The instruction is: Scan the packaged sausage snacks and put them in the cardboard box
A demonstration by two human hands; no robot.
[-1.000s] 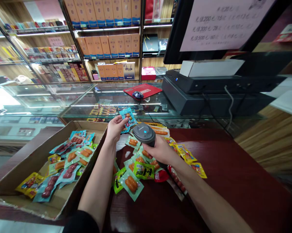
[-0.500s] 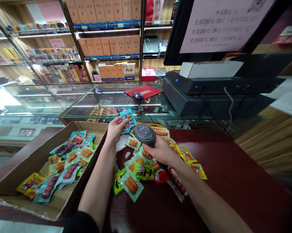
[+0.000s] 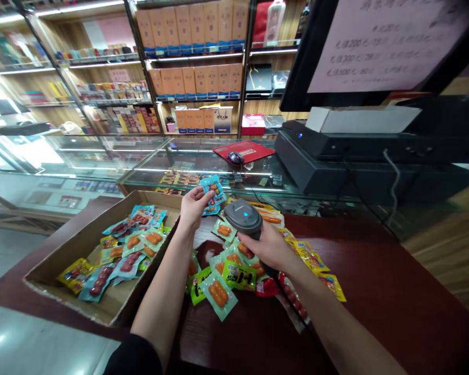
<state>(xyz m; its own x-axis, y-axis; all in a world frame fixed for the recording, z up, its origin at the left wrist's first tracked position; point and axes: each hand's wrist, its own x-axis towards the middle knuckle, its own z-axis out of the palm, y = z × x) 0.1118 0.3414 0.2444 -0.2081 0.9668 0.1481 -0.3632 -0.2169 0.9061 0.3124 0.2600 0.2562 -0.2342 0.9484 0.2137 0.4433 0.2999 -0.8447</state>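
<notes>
Head view: hands [image 3: 193, 209] [image 3: 275, 247] hold glossy packet [image 3: 216, 188], rounded scanner [image 3: 240, 212]

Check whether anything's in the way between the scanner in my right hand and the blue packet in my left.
Nothing visible stands between the scanner in your right hand and the blue packet in your left hand. The loose packets lie on the tabletop.
</notes>
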